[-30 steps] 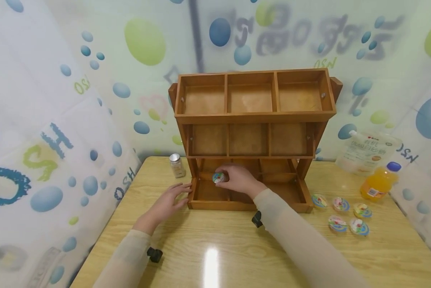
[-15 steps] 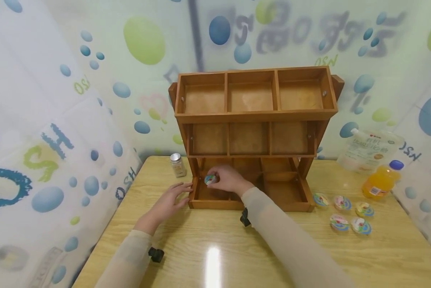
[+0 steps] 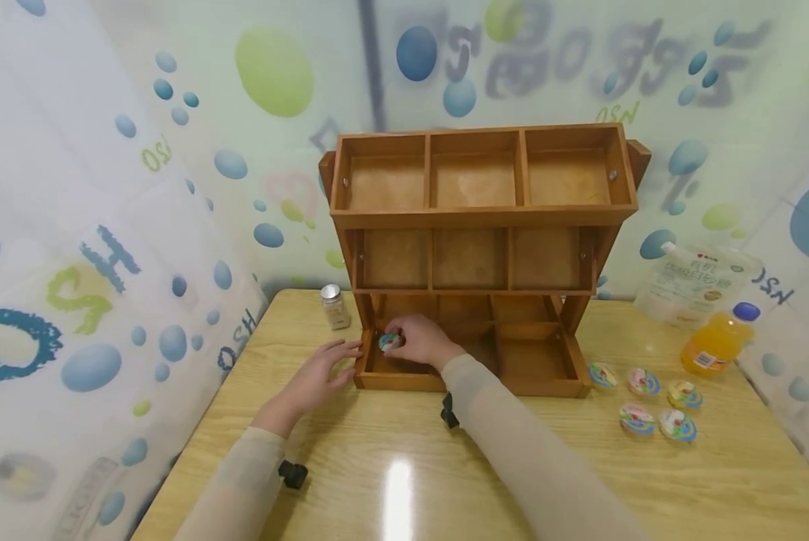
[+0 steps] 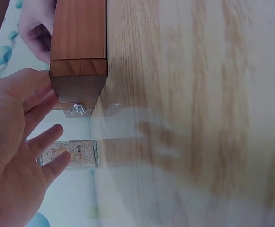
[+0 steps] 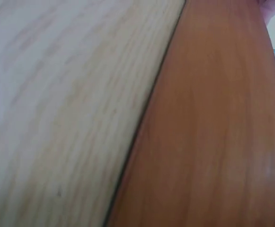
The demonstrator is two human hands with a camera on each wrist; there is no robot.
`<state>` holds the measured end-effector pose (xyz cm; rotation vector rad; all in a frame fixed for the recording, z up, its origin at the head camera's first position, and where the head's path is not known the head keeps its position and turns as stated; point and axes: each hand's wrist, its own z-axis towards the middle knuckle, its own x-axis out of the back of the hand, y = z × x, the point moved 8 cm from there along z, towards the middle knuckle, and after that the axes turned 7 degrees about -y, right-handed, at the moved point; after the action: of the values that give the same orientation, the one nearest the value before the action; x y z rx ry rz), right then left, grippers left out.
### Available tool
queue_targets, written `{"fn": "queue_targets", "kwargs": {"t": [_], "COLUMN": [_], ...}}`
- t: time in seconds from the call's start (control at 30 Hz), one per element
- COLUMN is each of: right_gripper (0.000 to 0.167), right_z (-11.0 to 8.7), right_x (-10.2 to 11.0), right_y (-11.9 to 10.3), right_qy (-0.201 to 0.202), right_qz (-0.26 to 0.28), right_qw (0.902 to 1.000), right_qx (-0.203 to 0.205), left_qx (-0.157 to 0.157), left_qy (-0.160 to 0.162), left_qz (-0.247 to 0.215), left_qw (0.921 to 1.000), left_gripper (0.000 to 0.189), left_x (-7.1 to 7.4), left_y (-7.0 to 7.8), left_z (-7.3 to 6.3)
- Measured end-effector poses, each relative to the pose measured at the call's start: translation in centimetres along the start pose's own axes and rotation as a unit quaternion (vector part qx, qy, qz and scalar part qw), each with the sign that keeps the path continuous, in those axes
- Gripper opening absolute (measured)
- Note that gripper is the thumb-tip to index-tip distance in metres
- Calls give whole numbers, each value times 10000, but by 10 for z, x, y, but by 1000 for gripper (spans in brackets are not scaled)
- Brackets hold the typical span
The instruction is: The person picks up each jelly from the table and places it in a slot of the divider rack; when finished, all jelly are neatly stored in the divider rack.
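Note:
A wooden three-tier rack [image 3: 481,219] with divided compartments stands on the table. In its bottom-left compartment my right hand [image 3: 423,342] pinches a small jelly cup [image 3: 389,342] with a printed lid. My left hand [image 3: 316,378] touches the rack's lower left side with its fingertips. The left wrist view shows that hand [image 4: 16,137] with fingers loosely spread, at the corner of the wooden side [image 4: 78,71]. In the right wrist view, the rack's front board [image 5: 203,123] fills much of the picture; the cup is hidden there.
Several jelly cups [image 3: 637,418] lie right of the rack. Behind them stand a bottle of orange drink [image 3: 717,342] and a white pouch [image 3: 698,285]. A glass shaker jar [image 3: 335,308] with a metal lid stands left of the rack, near the patterned wall covering [image 3: 174,248].
My right hand has moved left with the jelly cup, from near the divider to the left part of the bottom-left compartment. The left hand has stayed at the rack's side.

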<state>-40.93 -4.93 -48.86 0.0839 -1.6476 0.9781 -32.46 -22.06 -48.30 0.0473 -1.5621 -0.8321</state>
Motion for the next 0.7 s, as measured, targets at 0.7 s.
{"fn": "queue_targets", "kwargs": {"t": [0.7], "right_gripper": [44], "right_z": [-34], "right_x": [24], "right_y": [-9], "right_qy": [468], "right_qz": [236], "right_qw": [9977], "right_qx": [430], "left_qx": [162], "left_qy": [-32], "left_qz": [-80], "left_qw": [9998], "left_gripper": [36], "left_x": [-2], "left_y": [0], "left_z": [0]}}
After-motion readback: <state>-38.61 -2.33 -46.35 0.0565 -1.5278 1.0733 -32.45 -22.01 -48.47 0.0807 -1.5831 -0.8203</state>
